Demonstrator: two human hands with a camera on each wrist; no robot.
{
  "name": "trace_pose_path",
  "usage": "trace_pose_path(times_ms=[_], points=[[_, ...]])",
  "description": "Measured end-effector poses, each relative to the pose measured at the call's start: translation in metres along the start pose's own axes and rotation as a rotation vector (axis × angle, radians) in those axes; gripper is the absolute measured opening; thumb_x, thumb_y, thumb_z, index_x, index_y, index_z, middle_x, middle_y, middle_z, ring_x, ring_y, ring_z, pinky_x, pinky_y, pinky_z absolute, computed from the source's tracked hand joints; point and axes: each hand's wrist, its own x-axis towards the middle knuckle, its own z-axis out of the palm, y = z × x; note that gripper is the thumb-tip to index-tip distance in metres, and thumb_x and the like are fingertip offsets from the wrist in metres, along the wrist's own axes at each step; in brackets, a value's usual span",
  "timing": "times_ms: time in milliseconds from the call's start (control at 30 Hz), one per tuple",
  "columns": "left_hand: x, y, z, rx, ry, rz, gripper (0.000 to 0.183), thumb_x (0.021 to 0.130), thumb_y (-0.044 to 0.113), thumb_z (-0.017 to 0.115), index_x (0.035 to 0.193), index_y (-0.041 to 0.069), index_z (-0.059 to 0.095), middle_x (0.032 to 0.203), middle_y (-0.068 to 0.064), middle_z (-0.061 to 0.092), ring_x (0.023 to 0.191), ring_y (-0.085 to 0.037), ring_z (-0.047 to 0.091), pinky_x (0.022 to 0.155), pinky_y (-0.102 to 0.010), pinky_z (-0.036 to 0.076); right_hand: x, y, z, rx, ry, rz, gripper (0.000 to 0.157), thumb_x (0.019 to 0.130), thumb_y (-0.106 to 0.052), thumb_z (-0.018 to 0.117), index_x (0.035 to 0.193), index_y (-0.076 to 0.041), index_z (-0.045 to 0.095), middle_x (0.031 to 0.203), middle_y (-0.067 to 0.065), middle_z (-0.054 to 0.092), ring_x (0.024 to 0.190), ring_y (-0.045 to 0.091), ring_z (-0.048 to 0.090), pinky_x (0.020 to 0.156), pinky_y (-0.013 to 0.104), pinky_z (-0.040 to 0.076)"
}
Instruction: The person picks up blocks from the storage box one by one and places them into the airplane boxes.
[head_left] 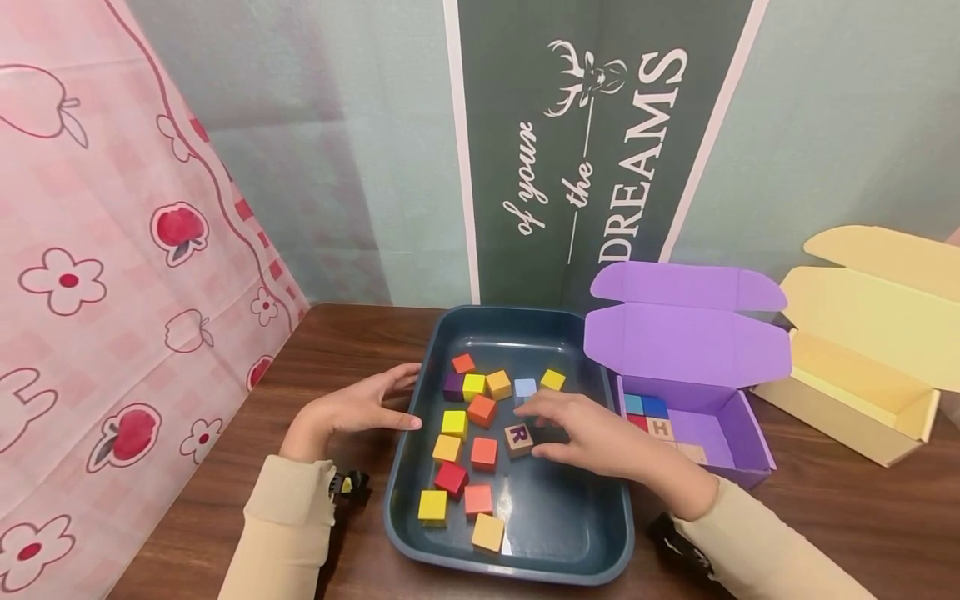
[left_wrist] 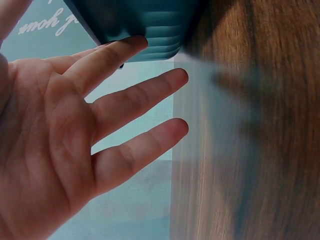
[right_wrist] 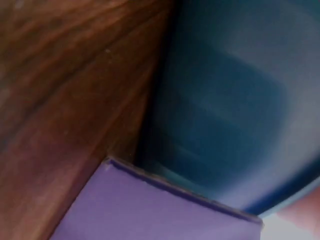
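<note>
Head: right fingers beside R-block

It seemed a homely corner: a wood-grain desk stood against pink apple-print cloth and lettered green cloth.

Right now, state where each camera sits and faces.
Head: worn there, facing forward and down at tray and purple box; left hand, right hand and sleeves show.
Left wrist: worn there, facing the tray's outside and table; left hand shows.
Right wrist: worn there, facing tray, table and purple box, blurred; no hand plainly shows.
Head and right wrist share the purple box.
</note>
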Motion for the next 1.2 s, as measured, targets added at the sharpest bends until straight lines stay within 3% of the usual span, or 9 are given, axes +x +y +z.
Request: trace_pose_path(times_ms=[200,433,867,1200], points=[[0.000,-0.001,0.000,-0.001,0.006,-0.009,0.091,0.088,0.027,0.075,0.157,0.009,0.019,0.161,-0.019,0.031,0.149,-0.045,0.026,0.114,-0.062,0.034,0.009,0.000,0.005,-0.019,-0.037,0.015,0.047,0.087,-0.023,0.077,0.130,-0.008,0.064,0.123,0.006,0.068,0.097,0.013,0.066,0.093,0.040,0.057],[0.000,-0.002,0.001,-0.002,0.002,-0.001,0.091,0.088,0.027,0.075,0.157,0.008,0.020,0.160,-0.019,0.032,0.149,-0.045,0.026,0.114,-0.061,0.036,0.014,0.000,0.011,-0.012,-0.062,0.020,0.036,0.087,-0.020,0.077,0.121,-0.011,0.071,0.108,-0.003,0.070,0.091,0.008,0.061,0.084,0.026,0.058],[0.000,-0.002,0.002,-0.001,0.002,0.006,0.090,0.088,0.027,0.075,0.157,0.008,0.021,0.160,-0.019,0.033,0.148,-0.045,0.026,0.114,-0.062,0.034,0.014,-0.002,0.011,0.008,-0.086,0.084,0.028,0.086,-0.019,0.075,0.114,-0.014,0.072,0.101,-0.006,0.068,0.087,0.008,0.061,0.080,0.022,0.057],[0.000,0.000,0.000,-0.002,0.003,-0.004,0.090,0.088,0.029,0.075,0.157,0.009,0.021,0.160,-0.018,0.033,0.149,-0.044,0.026,0.115,-0.062,0.033,0.006,-0.002,0.001,0.011,-0.069,0.043,0.028,0.086,-0.015,0.074,0.113,-0.015,0.071,0.104,-0.006,0.069,0.091,0.007,0.062,0.084,0.028,0.059]])
